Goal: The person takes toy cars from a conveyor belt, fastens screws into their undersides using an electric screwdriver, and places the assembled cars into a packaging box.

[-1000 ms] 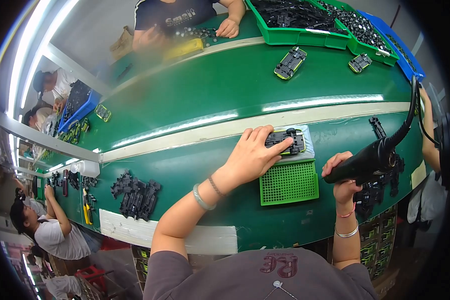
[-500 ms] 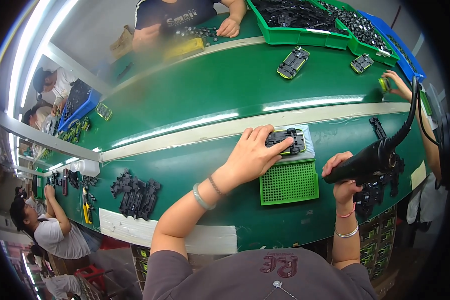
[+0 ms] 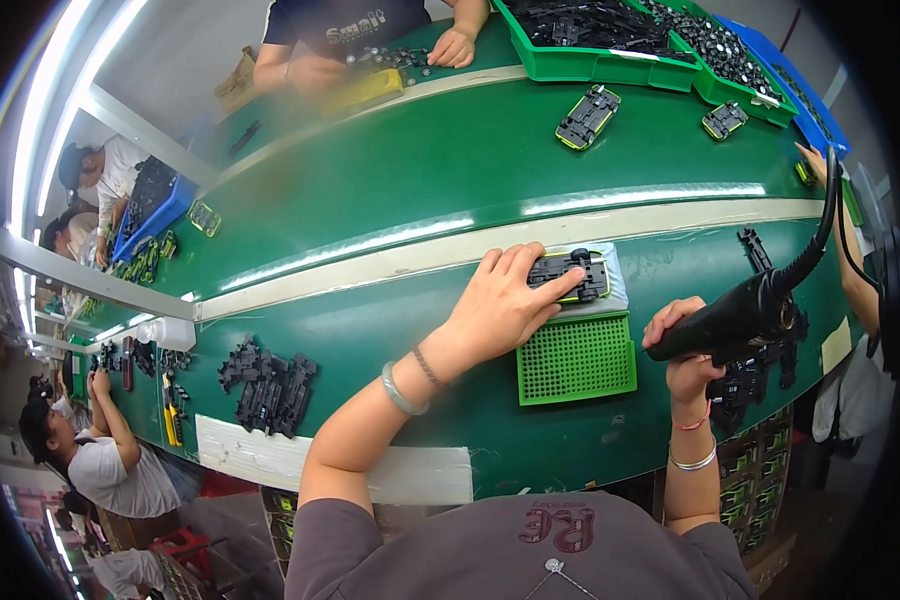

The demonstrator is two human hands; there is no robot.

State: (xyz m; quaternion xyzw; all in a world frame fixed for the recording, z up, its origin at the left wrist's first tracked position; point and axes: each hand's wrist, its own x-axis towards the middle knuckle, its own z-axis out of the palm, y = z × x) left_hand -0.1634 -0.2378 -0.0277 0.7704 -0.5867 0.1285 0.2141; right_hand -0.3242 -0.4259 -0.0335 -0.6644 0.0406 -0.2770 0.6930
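Note:
My left hand (image 3: 500, 305) presses and grips an upside-down toy car (image 3: 592, 278), its black chassis facing up and a yellow-green edge showing. The car rests on a pale pad (image 3: 619, 290) near the white strip across the bench. My right hand (image 3: 692, 378) is wrapped round a thick black corded tool (image 3: 730, 325), like an electric screwdriver, held to the right of the car and apart from it. The tool's tip cannot be made out. A green perforated basket (image 3: 577, 399) sits just on the near side of the pad.
Black chassis parts (image 3: 270, 385) lie piled left, with more under the tool. A thick cable (image 3: 818, 235) rises at right. Upturned toy cars (image 3: 588, 118) lie on the far belt, with green bins (image 3: 610, 68) behind. Co-workers sit opposite and left; another person's arm (image 3: 855, 270) reaches in at right.
At the far right, the other person's hand and a small green car have shifted further right. My left hand still grips the toy car, and my right hand holds the tool nearly still.

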